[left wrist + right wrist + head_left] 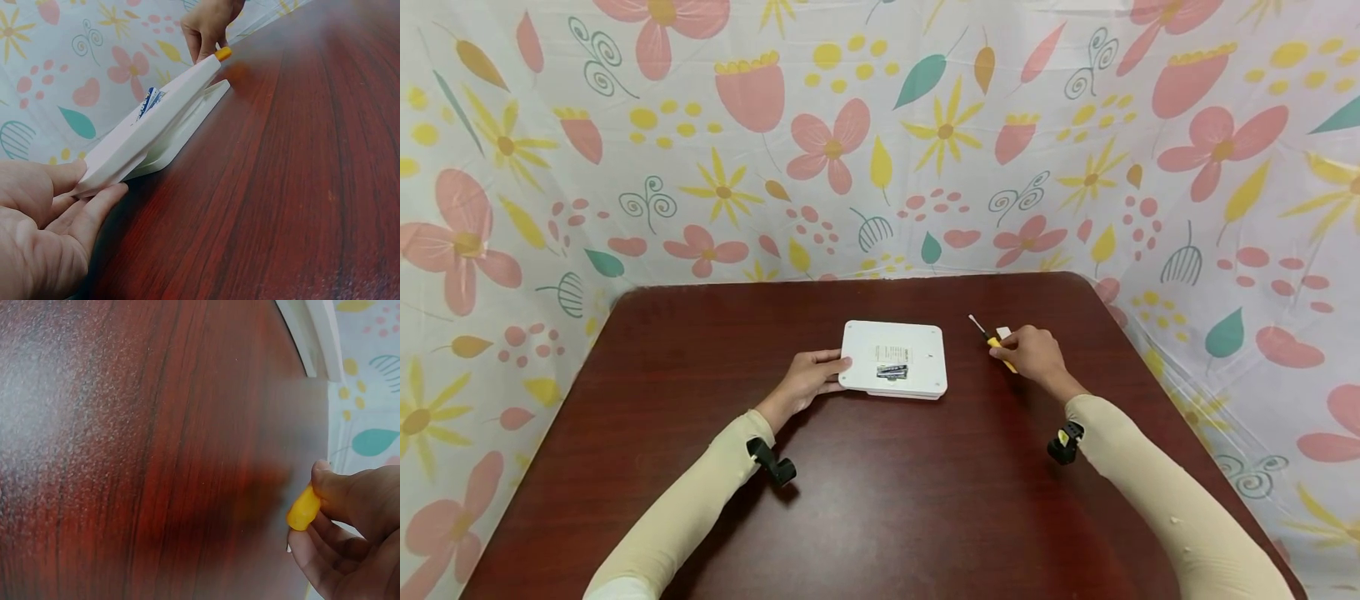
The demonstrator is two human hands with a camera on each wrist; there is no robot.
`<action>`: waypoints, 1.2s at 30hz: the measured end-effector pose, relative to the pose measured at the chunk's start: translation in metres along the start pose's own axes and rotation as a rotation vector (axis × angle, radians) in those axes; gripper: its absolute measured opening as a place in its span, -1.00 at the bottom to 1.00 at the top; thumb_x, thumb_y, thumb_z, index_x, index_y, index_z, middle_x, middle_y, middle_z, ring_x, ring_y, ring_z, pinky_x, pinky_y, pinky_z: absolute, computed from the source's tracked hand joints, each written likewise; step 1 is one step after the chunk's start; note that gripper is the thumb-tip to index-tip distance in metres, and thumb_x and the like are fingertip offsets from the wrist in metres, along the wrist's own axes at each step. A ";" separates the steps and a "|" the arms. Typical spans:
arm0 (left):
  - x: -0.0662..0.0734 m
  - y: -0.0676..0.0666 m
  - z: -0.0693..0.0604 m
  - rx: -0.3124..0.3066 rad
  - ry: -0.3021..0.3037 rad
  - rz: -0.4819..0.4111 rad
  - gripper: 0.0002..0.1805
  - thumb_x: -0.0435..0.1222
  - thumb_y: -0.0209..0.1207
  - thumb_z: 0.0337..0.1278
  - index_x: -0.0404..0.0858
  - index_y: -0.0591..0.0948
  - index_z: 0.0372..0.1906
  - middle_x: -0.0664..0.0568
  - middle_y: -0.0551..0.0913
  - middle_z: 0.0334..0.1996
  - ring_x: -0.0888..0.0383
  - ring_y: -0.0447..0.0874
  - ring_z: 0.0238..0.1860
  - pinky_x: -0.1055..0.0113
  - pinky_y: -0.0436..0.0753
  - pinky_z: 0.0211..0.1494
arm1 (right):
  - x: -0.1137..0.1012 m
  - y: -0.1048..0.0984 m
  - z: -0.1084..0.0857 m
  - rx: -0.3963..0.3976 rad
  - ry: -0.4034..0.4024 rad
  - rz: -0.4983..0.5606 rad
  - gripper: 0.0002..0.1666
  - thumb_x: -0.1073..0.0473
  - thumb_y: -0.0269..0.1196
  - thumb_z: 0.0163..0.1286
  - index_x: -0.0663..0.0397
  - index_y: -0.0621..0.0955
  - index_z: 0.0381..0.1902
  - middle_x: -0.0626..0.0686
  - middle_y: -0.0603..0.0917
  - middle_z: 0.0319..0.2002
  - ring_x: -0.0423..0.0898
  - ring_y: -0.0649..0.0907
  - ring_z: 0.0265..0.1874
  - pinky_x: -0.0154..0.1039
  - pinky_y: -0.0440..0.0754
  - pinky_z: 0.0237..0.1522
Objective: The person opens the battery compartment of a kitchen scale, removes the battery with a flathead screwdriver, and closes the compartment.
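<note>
A flat white kitchen scale (859, 346) lies underside up on the table, with a printed label on it. Batteries (892, 372) show in its opening. My left hand (808, 379) pinches the scale's left edge, thumb on top and fingers beneath, as the left wrist view shows. To the right of the scale, my right hand (1036, 354) holds a screwdriver (1002, 356) by its yellow and black handle, the metal shaft pointing away to the upper left. A small white piece (1003, 332) is beside the right fingertips; its kind is unclear.
The dark red wooden table (880, 500) ends at a flower-patterned curtain (865, 150) behind and on both sides. A black wrist camera (771, 462) sits on the left forearm and another black camera (1065, 442) on the right.
</note>
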State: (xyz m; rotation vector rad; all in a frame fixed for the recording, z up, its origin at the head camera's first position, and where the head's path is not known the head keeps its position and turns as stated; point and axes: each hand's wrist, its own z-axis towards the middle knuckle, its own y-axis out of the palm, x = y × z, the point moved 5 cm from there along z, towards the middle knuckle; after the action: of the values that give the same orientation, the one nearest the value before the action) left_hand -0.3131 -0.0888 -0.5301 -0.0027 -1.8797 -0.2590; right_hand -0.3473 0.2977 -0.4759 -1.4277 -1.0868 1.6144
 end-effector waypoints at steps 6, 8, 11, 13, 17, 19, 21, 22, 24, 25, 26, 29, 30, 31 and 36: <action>0.001 0.001 -0.001 -0.004 0.004 0.012 -0.50 -0.40 0.27 0.37 -0.49 0.51 0.33 -0.28 0.72 -0.01 0.11 0.79 -0.23 0.20 0.80 -0.06 | 0.004 0.002 -0.001 -0.003 0.009 -0.019 -0.69 0.03 0.42 0.38 0.17 0.83 -0.16 0.20 0.80 -0.17 0.05 0.63 -0.37 -0.08 0.55 -0.33; 0.002 0.001 -0.002 -0.006 0.003 0.012 -0.50 -0.40 0.27 0.37 -0.49 0.51 0.33 -0.27 0.72 -0.02 0.11 0.79 -0.23 0.20 0.80 -0.06 | 0.005 0.002 0.000 -0.006 0.008 -0.020 -0.69 0.02 0.42 0.38 0.18 0.83 -0.16 0.21 0.80 -0.15 0.07 0.64 -0.35 -0.03 0.57 -0.31; 0.002 0.001 -0.002 -0.005 0.005 0.013 -0.50 -0.40 0.27 0.37 -0.49 0.51 0.33 -0.27 0.72 -0.02 0.11 0.78 -0.23 0.20 0.80 -0.06 | 0.006 0.003 0.000 -0.001 0.013 -0.019 -0.68 0.01 0.42 0.37 0.16 0.83 -0.14 0.21 0.79 -0.11 0.12 0.67 -0.29 0.04 0.60 -0.23; 0.003 0.002 -0.002 0.000 0.003 0.010 -0.51 -0.40 0.27 0.37 -0.49 0.51 0.33 -0.26 0.73 -0.03 0.12 0.78 -0.24 0.21 0.80 -0.07 | 0.006 0.003 0.000 0.000 0.021 -0.016 -0.66 0.00 0.42 0.37 0.16 0.82 -0.12 0.22 0.78 -0.07 0.16 0.68 -0.24 0.10 0.62 -0.19; 0.002 0.002 -0.002 0.007 0.001 0.003 -0.51 -0.41 0.27 0.36 -0.49 0.52 0.32 -0.26 0.73 -0.05 0.11 0.78 -0.25 0.21 0.80 -0.10 | 0.008 0.004 0.000 -0.006 0.048 -0.016 -0.64 0.00 0.41 0.36 0.16 0.81 -0.07 0.24 0.77 -0.05 0.18 0.70 -0.21 0.15 0.64 -0.16; 0.002 0.003 -0.002 0.007 0.000 0.000 -0.52 -0.42 0.27 0.36 -0.49 0.52 0.32 -0.26 0.73 -0.05 0.12 0.78 -0.26 0.21 0.80 -0.10 | 0.009 0.005 -0.001 -0.012 0.057 -0.019 -0.64 0.00 0.41 0.36 0.16 0.81 -0.06 0.24 0.77 -0.05 0.17 0.70 -0.22 0.14 0.64 -0.18; 0.002 0.003 -0.001 0.005 0.003 0.001 -0.51 -0.42 0.27 0.37 -0.49 0.52 0.32 -0.26 0.73 -0.04 0.12 0.78 -0.26 0.21 0.80 -0.09 | 0.009 0.005 -0.001 -0.018 0.060 -0.022 -0.63 -0.01 0.41 0.36 0.16 0.81 -0.06 0.24 0.77 -0.05 0.16 0.70 -0.23 0.12 0.64 -0.20; 0.002 0.003 -0.001 0.004 0.005 0.003 -0.51 -0.42 0.27 0.37 -0.50 0.51 0.32 -0.26 0.73 -0.04 0.12 0.78 -0.25 0.21 0.80 -0.09 | 0.009 0.005 -0.001 -0.020 0.059 -0.023 -0.63 -0.01 0.41 0.36 0.16 0.81 -0.06 0.24 0.77 -0.05 0.15 0.69 -0.24 0.11 0.64 -0.21; 0.002 0.003 -0.002 0.005 0.004 0.003 -0.51 -0.42 0.26 0.37 -0.49 0.52 0.32 -0.25 0.73 -0.05 0.12 0.78 -0.25 0.21 0.80 -0.08 | 0.008 0.005 -0.001 -0.023 0.056 -0.023 -0.62 -0.01 0.41 0.36 0.16 0.81 -0.05 0.25 0.77 -0.03 0.14 0.69 -0.25 0.09 0.64 -0.23; 0.002 0.003 -0.002 0.006 0.005 0.002 -0.51 -0.42 0.27 0.36 -0.49 0.52 0.32 -0.25 0.73 -0.05 0.12 0.78 -0.25 0.21 0.80 -0.08 | 0.007 0.005 -0.001 -0.025 0.054 -0.022 -0.62 -0.02 0.42 0.35 0.16 0.81 -0.05 0.25 0.76 -0.03 0.14 0.69 -0.26 0.09 0.64 -0.24; 0.002 0.003 -0.002 0.007 0.005 0.000 -0.52 -0.42 0.27 0.36 -0.50 0.52 0.32 -0.24 0.73 -0.06 0.12 0.78 -0.25 0.21 0.80 -0.08 | 0.007 0.005 -0.001 -0.025 0.053 -0.022 -0.61 -0.02 0.42 0.35 0.16 0.81 -0.05 0.25 0.76 -0.02 0.13 0.69 -0.26 0.08 0.64 -0.25; 0.002 0.002 -0.003 0.004 0.009 0.000 -0.52 -0.43 0.26 0.37 -0.51 0.51 0.32 -0.24 0.73 -0.07 0.12 0.77 -0.25 0.21 0.80 -0.08 | 0.006 0.004 -0.001 -0.029 0.048 -0.017 -0.59 -0.04 0.42 0.35 0.17 0.80 -0.04 0.25 0.77 -0.05 0.10 0.69 -0.30 0.03 0.63 -0.28; 0.003 0.002 -0.003 0.001 0.011 -0.001 -0.51 -0.42 0.26 0.37 -0.52 0.51 0.32 -0.24 0.73 -0.07 0.13 0.77 -0.25 0.22 0.80 -0.08 | 0.006 0.004 -0.001 -0.030 0.048 -0.015 -0.57 -0.05 0.42 0.34 0.17 0.80 -0.04 0.25 0.77 -0.06 0.09 0.69 -0.31 0.02 0.63 -0.29; 0.002 0.002 -0.003 0.000 0.013 0.000 -0.51 -0.42 0.26 0.37 -0.52 0.51 0.32 -0.24 0.73 -0.07 0.13 0.77 -0.25 0.22 0.80 -0.09 | 0.006 0.003 -0.001 -0.030 0.048 -0.015 -0.56 -0.07 0.42 0.34 0.16 0.80 -0.04 0.25 0.77 -0.06 0.10 0.69 -0.30 0.02 0.64 -0.29; 0.003 0.001 -0.003 0.002 0.009 0.003 -0.51 -0.42 0.26 0.37 -0.52 0.50 0.32 -0.26 0.73 -0.05 0.12 0.77 -0.25 0.22 0.80 -0.09 | 0.004 -0.004 -0.002 -0.022 0.035 -0.008 -0.48 -0.18 0.39 0.34 0.17 0.81 -0.06 0.23 0.79 -0.12 0.10 0.71 -0.31 0.04 0.67 -0.30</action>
State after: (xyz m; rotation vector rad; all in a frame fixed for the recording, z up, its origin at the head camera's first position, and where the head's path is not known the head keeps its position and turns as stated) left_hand -0.3109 -0.0882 -0.5264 -0.0028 -1.8710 -0.2552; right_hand -0.3462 0.3027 -0.4740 -1.4594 -1.0920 1.5707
